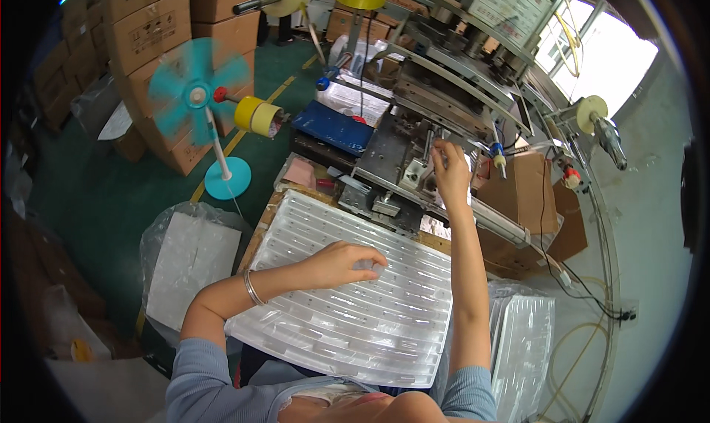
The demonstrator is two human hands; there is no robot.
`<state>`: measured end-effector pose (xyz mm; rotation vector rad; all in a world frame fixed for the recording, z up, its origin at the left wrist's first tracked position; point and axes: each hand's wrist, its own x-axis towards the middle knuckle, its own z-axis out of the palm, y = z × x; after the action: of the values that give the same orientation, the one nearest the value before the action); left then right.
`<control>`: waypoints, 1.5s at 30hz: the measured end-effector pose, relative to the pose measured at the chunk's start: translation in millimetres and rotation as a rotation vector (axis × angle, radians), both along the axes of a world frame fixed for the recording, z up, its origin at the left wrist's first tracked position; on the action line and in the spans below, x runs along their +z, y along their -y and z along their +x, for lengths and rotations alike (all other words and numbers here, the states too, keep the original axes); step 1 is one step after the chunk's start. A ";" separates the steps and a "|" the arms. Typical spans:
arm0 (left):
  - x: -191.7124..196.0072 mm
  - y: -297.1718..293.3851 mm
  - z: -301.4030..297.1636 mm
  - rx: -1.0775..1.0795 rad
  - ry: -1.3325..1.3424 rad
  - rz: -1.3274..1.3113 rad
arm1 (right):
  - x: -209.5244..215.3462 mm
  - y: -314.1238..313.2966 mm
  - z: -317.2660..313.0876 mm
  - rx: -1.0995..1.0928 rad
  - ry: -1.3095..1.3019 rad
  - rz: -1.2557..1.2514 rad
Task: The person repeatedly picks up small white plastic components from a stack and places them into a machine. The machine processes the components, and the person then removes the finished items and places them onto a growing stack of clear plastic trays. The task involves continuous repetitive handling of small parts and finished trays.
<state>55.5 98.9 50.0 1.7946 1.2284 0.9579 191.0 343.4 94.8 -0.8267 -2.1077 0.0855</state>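
My left hand [342, 265] hovers over a white ribbed plastic tray [296, 327], its thumb and fingers curled round a small clear piece [364, 264] whose kind I cannot make out. The tray has rows of slots with shiny clear parts in them. My right hand [452, 173] reaches forward to the bed of a press machine [381, 157]. Its fingers point down and are pinched together beside a small metal fixture [414, 173]; whatever is between them is hidden.
A blue flat case [333, 127] lies left of the press bed. A turquoise fan [197, 95] spins at the left, by stacked cartons [151, 38]. Tape rolls [257, 116] stick out on a rod. More white trays [525, 349] and an open carton [518, 194] stand at the right.
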 end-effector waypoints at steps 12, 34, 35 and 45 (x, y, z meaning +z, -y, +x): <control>-10.0 22.2 5.2 0.049 -0.058 -0.022 | -48.8 157.0 146.0 -0.002 0.234 -0.341; -85.6 39.0 127.7 -0.064 -0.581 0.349 | -74.0 243.5 201.3 0.127 0.543 -0.474; -84.0 38.4 130.2 -0.084 -0.642 0.332 | -69.8 243.0 204.2 0.096 0.479 -0.480; -77.2 36.5 134.5 -0.018 -0.603 0.455 | -54.2 240.2 224.9 0.012 0.148 -0.565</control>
<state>190.0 62.4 -27.2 2.5783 1.4179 0.7432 416.0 103.2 40.6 -1.1752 -2.2575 0.6685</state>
